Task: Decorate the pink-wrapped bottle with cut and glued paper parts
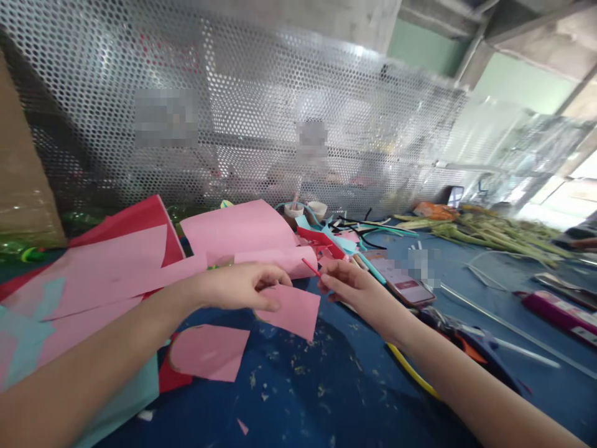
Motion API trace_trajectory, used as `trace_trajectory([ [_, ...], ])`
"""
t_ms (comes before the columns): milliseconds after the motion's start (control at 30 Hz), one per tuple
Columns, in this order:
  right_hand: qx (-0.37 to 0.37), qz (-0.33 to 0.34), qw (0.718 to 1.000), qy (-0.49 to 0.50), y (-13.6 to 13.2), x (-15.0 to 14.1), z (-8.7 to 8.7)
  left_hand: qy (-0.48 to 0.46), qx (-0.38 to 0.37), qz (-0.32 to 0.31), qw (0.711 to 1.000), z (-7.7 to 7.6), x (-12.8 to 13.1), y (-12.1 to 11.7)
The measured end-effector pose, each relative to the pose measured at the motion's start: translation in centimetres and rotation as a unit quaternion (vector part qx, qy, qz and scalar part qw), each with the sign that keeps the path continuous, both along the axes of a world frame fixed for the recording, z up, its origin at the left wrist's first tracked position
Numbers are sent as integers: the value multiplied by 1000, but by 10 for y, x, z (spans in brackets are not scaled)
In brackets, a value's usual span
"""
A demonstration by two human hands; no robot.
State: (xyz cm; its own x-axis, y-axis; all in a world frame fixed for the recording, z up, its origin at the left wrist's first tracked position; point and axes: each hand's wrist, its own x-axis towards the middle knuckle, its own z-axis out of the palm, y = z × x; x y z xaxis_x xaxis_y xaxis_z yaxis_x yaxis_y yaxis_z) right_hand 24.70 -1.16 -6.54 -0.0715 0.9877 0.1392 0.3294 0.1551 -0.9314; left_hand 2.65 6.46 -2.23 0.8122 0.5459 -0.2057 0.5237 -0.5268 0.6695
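Observation:
My left hand (245, 285) grips a small pink paper piece (298, 312) at its left edge, thumb on top, just above the blue tabletop. To the right, my right hand (347, 281) pinches a thin red stick (310, 267) between thumb and fingers, its free end pointing up and left. The stick is close to the pink piece but apart from it. Below my left hand lies a second pink paper piece (209, 353) with a rounded left end. Part of a red paper (175, 376) shows under it.
Large pink sheets (237, 227) and red sheets (161, 208) lie at the left and back. A phone (403, 283), a yellow tube (410, 370) and a purple item (559, 314) are at the right. Behind stands a perforated metal screen (261, 93). Paper scraps dot the blue table (289, 398).

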Motion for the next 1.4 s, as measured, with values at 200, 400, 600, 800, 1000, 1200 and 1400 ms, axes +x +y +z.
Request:
trace_trajectory([
  [200, -58, 48, 994, 75, -6, -3, 9, -9, -31, -27, 999, 18, -3, -5],
  [400, -69, 133, 989, -9, -17, -13, 9, -9, 16, -19, 1000, 19, 4, -17],
  [600, -58, 100, 991, 66, -15, -16, 5, -159, 18, 121, 980, 11, 11, -14],
  [800, -54, -34, 964, 256, -11, -18, 5, -269, -215, 203, 917, 7, 20, -23],
  [1000, -53, -21, 964, 261, -10, -14, 8, -301, -242, 212, 898, 3, 29, -30],
  [1200, -78, 42, 985, 145, -11, -4, 14, -367, -289, 258, 846, -2, 25, -20],
  [1400, -83, 31, 988, 130, -10, -6, 14, -321, -241, 274, 874, -3, 25, -22],
])
